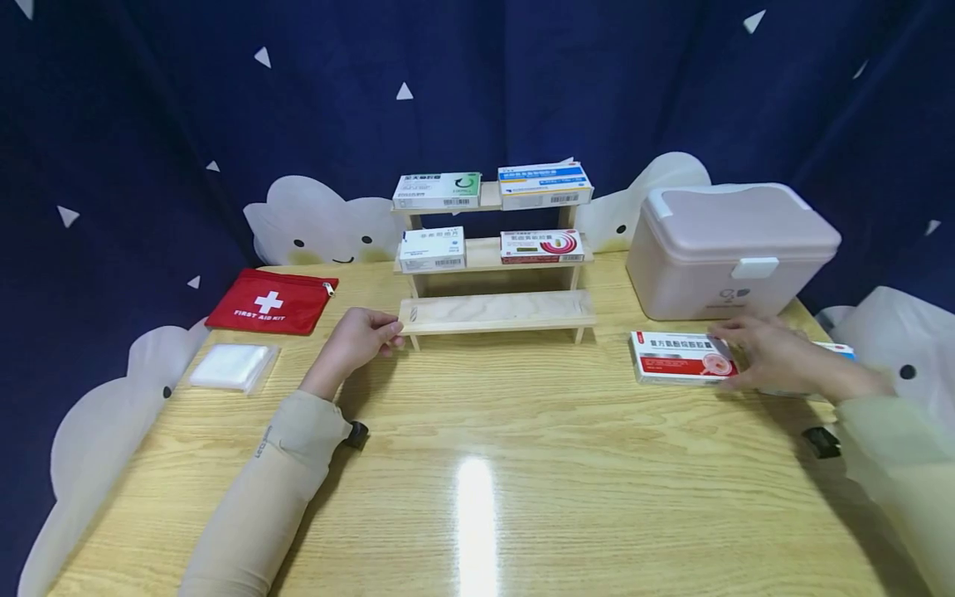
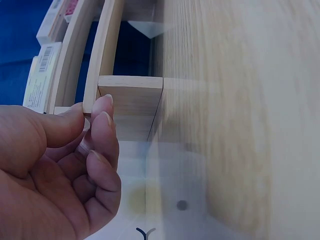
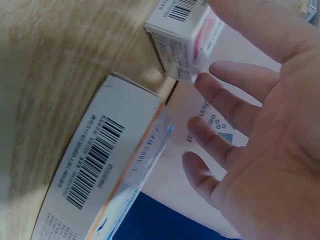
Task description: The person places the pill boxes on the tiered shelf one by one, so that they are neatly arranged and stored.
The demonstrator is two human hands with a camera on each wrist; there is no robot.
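Observation:
My left hand [image 1: 366,338] pinches the left end of the lowest step of a three-tier wooden display rack [image 1: 496,310]. In the left wrist view the thumb [image 2: 65,127] and fingertips meet at the board's corner. On the right, my right hand [image 1: 776,356] is at the right end of a red-and-white medicine box [image 1: 675,358]. The right wrist view shows its fingers spread and loosely extended around that box's end [image 3: 182,50]; whether they touch it is unclear. A white medicine box with a blue and orange edge [image 3: 107,155] lies beside the hand, partly hidden in the head view.
Two medicine boxes stand on each of the upper two tiers, including a green-and-white one [image 1: 436,191]. A pale pink lidded medicine case [image 1: 731,249] stands behind the right hand. A red first aid pouch [image 1: 272,302] and a white packet [image 1: 233,366] lie at left.

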